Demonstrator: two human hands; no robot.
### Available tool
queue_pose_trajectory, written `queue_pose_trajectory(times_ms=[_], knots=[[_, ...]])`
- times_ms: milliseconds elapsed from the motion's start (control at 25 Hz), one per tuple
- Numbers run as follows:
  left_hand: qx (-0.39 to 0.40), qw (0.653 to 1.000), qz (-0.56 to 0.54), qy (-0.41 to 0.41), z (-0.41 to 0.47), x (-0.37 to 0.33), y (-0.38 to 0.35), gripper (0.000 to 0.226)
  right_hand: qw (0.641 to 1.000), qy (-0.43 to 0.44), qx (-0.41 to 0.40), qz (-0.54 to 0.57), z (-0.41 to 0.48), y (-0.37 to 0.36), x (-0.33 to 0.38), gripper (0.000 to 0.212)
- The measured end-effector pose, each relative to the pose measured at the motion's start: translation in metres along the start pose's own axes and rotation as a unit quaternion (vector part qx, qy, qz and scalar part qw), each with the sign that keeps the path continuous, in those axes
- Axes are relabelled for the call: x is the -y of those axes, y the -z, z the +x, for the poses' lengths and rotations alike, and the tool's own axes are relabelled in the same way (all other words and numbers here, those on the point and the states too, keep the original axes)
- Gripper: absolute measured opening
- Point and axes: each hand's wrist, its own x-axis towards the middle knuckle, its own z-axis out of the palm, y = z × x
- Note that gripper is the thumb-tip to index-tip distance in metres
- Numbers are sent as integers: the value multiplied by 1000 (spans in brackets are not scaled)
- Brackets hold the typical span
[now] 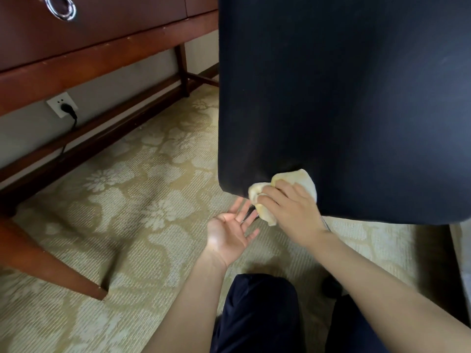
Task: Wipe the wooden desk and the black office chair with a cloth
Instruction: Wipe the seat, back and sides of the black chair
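One cloth point(304, 179) against chair point(344, 98), right hand point(290, 208) gripping, left hand point(229, 234) palm-up

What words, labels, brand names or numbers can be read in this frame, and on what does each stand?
None: no text can be read in this view. The black office chair, the cloth that the right hand holds, the wooden desk, its ring pull and the wall socket bear no lettering that shows.

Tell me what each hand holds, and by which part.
The right hand grips the yellow cloth, bunched around its middle, against the black chair. The left hand holds nothing.
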Motion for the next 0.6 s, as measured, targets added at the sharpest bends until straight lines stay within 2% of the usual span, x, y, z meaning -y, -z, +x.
queue_pose_trajectory(times_ms=[160,280,360,480,600], knots=[[35,997,-58,22,3,-4,10,57,998,45,48,-10,58,-22,37,15],[48,992,-110,28,3,-7,10,65,997,43,68,-12,75,-33,51,25],[49,989,-139,16,1,-4,8,67,998,37,55,3,64,-33,47,30],[46,982,-181,-4,2,7,2,67,999,37,35,3,29,-24,25,25],[17,977,-210,-37,6,15,-7,62,999,13,31,-19,-9,-14,5,26]])
